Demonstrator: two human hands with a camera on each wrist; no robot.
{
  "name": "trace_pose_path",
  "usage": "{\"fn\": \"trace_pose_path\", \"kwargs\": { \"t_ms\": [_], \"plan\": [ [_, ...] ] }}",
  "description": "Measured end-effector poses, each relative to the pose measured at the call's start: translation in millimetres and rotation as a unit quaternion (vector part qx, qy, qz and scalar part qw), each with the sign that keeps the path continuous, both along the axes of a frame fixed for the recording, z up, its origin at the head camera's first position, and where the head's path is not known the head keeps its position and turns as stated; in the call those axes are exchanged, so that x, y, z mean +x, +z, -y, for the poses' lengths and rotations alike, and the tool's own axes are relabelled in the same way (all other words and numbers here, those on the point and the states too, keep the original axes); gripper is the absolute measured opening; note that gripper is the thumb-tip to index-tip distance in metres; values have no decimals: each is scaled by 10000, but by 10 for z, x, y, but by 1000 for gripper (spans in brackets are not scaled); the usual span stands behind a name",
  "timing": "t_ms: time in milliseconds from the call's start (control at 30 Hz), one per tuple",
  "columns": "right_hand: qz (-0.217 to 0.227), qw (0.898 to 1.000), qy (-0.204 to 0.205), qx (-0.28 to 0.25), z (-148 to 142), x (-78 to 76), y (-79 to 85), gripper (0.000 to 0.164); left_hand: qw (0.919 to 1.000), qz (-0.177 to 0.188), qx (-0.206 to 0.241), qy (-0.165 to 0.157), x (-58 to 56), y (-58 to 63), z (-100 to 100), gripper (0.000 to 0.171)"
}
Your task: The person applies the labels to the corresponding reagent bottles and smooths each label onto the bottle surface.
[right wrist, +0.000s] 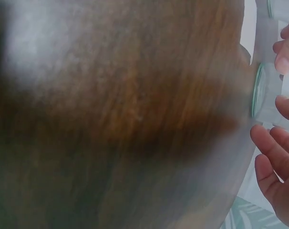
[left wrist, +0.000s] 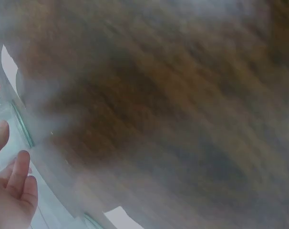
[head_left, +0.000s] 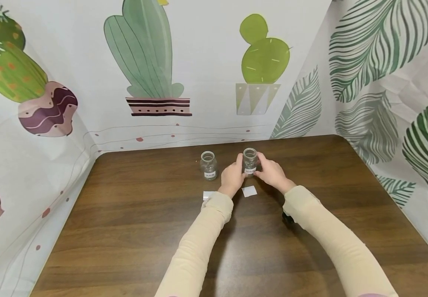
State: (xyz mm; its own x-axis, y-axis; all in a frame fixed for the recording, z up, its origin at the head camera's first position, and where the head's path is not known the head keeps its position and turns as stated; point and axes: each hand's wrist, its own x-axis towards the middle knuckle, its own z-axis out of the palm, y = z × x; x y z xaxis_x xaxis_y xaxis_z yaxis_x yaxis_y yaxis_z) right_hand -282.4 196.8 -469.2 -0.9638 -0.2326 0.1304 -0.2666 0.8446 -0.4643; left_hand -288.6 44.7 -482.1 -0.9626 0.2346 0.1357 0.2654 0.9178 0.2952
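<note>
A clear open-topped glass jar [head_left: 250, 156] with a white printed label [head_left: 250, 170] stands upright on the table. My left hand [head_left: 232, 176] holds it from the left, and my right hand [head_left: 272, 173] from the right. Both thumbs lie at the front, by the label's edges, with fingers along the sides. In the right wrist view the right thumb [right wrist: 286, 108] is at the label beside the jar's base [right wrist: 257, 95]. The left wrist view catches the left hand [left wrist: 13, 198] only at its edge. A second labelled jar [head_left: 209, 166] stands to the left.
A white paper piece [head_left: 249, 191] lies just in front of the held jar. Another white piece [head_left: 208, 194] is partly covered by the left sleeve [head_left: 214, 210]. A small black object [head_left: 287, 218] shows beneath the right sleeve. Behind the wooden table [head_left: 132, 222] hangs a cactus-print cloth [head_left: 214, 74].
</note>
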Motion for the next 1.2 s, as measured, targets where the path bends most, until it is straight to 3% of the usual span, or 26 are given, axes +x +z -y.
{"fn": "trace_pose_path", "kwargs": {
  "t_ms": [233, 467, 700, 833, 1000, 1200],
  "plan": [
    [-179, 9995, 148, 201, -18, -2, 27, 60, 9994, -40, 97, -325, -18, 49, 103, 62],
    [-89, 9988, 458, 127, -111, -9, 49, 56, 9964, -103, -98, -838, -57, 87, 191, 52],
    [314, 9974, 646, 54, -185, -9, 87, 52, 9938, 436, -200, -1003, -78, 152, 211, 53],
    [693, 9956, 633, -79, -205, 6, 105, 53, 9937, 583, -234, -931, -75, 146, 188, 61],
    [945, 9933, 591, -314, -193, 5, 89, 53, 9968, 407, -342, -601, -53, 73, 109, 78],
    [1016, 9929, 477, -393, -163, 18, 117, 53, 9983, 223, -476, -233, -30, 67, 19, 68]
  ]
}}
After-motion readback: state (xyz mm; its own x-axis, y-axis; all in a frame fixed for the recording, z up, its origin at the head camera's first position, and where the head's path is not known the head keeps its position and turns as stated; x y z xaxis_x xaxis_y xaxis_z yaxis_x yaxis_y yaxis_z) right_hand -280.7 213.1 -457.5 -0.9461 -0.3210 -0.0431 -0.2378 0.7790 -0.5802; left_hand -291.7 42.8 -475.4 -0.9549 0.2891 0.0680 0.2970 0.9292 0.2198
